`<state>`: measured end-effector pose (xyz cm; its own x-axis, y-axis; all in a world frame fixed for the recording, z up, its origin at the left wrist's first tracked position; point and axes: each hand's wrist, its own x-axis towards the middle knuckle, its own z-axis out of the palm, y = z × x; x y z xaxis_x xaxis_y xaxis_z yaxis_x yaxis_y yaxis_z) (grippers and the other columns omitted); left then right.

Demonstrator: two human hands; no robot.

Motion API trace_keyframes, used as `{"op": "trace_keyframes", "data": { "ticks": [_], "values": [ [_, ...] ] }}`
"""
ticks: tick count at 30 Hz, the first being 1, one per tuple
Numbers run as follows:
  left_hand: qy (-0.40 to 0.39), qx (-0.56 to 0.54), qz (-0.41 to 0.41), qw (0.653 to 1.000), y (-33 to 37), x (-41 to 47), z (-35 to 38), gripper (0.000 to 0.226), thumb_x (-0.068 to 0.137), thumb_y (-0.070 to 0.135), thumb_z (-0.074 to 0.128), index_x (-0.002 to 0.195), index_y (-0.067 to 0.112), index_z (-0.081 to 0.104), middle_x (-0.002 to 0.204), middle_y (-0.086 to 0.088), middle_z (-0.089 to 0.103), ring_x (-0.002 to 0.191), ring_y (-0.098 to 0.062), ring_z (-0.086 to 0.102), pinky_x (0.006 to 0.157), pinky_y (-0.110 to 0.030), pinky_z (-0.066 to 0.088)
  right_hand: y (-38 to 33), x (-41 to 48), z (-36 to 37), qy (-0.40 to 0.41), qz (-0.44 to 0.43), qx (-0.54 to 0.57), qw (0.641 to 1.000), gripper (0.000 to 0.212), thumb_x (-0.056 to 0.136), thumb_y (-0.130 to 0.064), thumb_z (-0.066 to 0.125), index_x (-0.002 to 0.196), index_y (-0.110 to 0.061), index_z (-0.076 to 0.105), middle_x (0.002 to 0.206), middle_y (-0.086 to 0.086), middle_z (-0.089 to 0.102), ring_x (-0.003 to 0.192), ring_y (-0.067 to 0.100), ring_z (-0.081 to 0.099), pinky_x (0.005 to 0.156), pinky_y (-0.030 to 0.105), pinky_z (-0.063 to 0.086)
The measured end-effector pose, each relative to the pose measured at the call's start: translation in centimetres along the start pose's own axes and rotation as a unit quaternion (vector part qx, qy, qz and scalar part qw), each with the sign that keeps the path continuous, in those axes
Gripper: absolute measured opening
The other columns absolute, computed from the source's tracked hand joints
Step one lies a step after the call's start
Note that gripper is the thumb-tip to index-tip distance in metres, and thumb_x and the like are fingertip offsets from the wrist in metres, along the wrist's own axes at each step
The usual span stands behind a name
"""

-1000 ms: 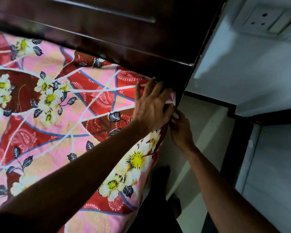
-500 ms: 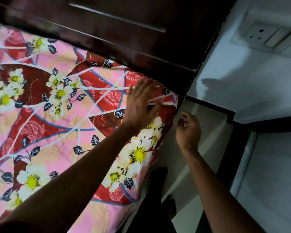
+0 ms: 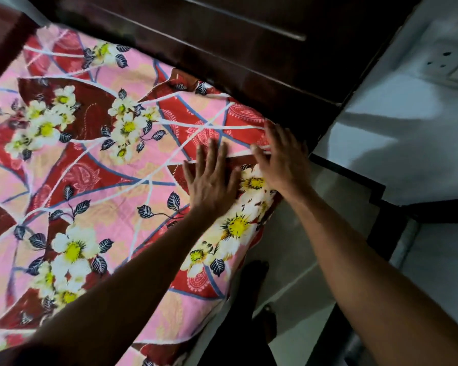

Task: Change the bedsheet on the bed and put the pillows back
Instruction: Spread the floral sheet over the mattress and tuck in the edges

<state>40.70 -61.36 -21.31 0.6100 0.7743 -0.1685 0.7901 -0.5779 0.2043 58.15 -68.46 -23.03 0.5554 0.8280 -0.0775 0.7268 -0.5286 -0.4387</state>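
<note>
Pressing down, your left hand and right hand spread straight fingers on the pink-and-red floral bedsheet at its corner beside the dark wooden headboard; pale floor lies open alongside.

One floral bedsheet, two hands (left hand, right hand), one headboard, one wall socket.

Beneath my left hand and right hand, the pink-and-red flower-printed cloth bedsheet lies spread flat over the dark brown wooden bed.
</note>
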Motion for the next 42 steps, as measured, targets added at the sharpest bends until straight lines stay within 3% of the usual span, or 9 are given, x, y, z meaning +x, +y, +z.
{"op": "trace_keyframes", "data": {
  "ticks": [6,10,16,21,27,32,36,40,42],
  "values": [
    [0.004,-0.023,0.156,0.988,2.1,-9.8,1.9,0.062,0.103,0.051,0.032,0.158,0.023,0.024,0.166,0.001,0.013,0.155,-0.020,0.006,0.119,-0.060,0.016,-2.2,-2.4,-1.8,0.058,-0.012,0.000,0.998,0.062,0.101,-0.050,0.043,0.153,-0.018,0.037,0.160,0.010,0.034,0.146,0.029,0.033,0.116,0.059,0.029],
    [0.074,-0.092,0.080,0.990,-0.6,-14.6,1.1,0.057,0.101,0.044,0.039,0.151,0.017,0.042,0.161,-0.003,0.031,0.152,-0.022,0.019,0.120,-0.054,0.020,-7.4,-5.8,-0.4,0.094,-0.133,0.060,0.985,0.047,0.101,-0.042,0.047,0.135,-0.013,0.060,0.147,0.013,0.053,0.132,0.032,0.049,0.104,0.049,0.044],
    [0.052,-0.056,-0.069,0.995,-10.6,-21.1,-0.7,0.058,0.098,0.048,0.039,0.149,0.021,0.044,0.161,-0.003,0.032,0.151,-0.023,0.022,0.119,-0.054,0.023,-11.1,-12.9,3.8,0.004,-0.196,0.020,0.980,0.041,0.093,-0.037,0.055,0.128,-0.018,0.065,0.148,0.011,0.051,0.136,0.029,0.047,0.111,0.054,0.034],
    [0.000,-0.055,-0.024,0.998,-15.2,-28.0,-1.5,0.054,0.098,0.044,0.044,0.142,0.014,0.052,0.155,-0.010,0.041,0.143,-0.029,0.038,0.111,-0.053,0.038,-10.0,-16.9,3.1,-0.012,-0.125,-0.015,0.992,0.043,0.089,-0.033,0.059,0.130,-0.021,0.063,0.149,0.010,0.049,0.136,0.031,0.044,0.111,0.050,0.035],
    [0.027,-0.162,0.026,0.986,-15.3,-36.7,-2.1,0.028,0.096,0.026,0.054,0.116,0.014,0.070,0.133,-0.005,0.064,0.117,-0.028,0.061,0.096,-0.036,0.047,-14.8,-23.8,2.0,-0.033,-0.139,0.055,0.988,0.026,0.086,-0.022,0.058,0.106,-0.013,0.073,0.110,0.007,0.070,0.096,0.032,0.063,0.082,0.041,0.052],
    [0.015,-0.359,-0.188,0.914,-18.4,-45.4,-3.2,0.027,0.088,0.036,0.054,0.098,0.022,0.074,0.094,0.009,0.074,0.081,-0.008,0.070,0.073,-0.031,0.057,-23.0,-34.0,4.9,-0.087,-0.173,0.073,0.978,0.020,0.085,-0.022,0.060,0.099,-0.017,0.074,0.097,0.002,0.074,0.086,0.029,0.065,0.074,0.038,0.054],
    [0.028,-0.388,-0.241,0.889,-27.0,-55.5,-3.4,0.021,0.088,0.032,0.057,0.097,0.026,0.074,0.084,0.014,0.074,0.074,-0.002,0.069,0.066,-0.027,0.055,-30.9,-44.0,9.7,-0.185,-0.119,0.138,0.966,0.017,0.086,-0.025,0.061,0.096,-0.019,0.074,0.094,-0.002,0.072,0.085,0.023,0.067,0.073,0.035,0.053],
    [0.086,-0.380,-0.296,0.872,-38.2,-66.8,-5.3,0.017,0.085,0.020,0.061,0.094,0.022,0.075,0.069,0.025,0.064,0.069,0.009,0.063,0.062,-0.007,0.043,-39.2,-52.7,14.2,-0.222,-0.114,0.153,0.956,0.011,0.090,-0.014,0.069,0.097,-0.018,0.077,0.095,0.000,0.074,0.085,0.016,0.068,0.072,0.025,0.045],
    [0.130,-0.386,-0.325,0.854,-44.0,-73.4,-7.3,0.017,0.086,0.018,0.060,0.095,0.020,0.074,0.076,0.018,0.066,0.070,0.005,0.064,0.064,-0.015,0.049,-44.5,-57.3,17.0,-0.239,-0.126,0.140,0.952,0.013,0.091,-0.011,0.069,0.099,-0.017,0.078,0.089,0.003,0.075,0.080,0.017,0.067,0.067,0.025,0.040]
  ]
}}
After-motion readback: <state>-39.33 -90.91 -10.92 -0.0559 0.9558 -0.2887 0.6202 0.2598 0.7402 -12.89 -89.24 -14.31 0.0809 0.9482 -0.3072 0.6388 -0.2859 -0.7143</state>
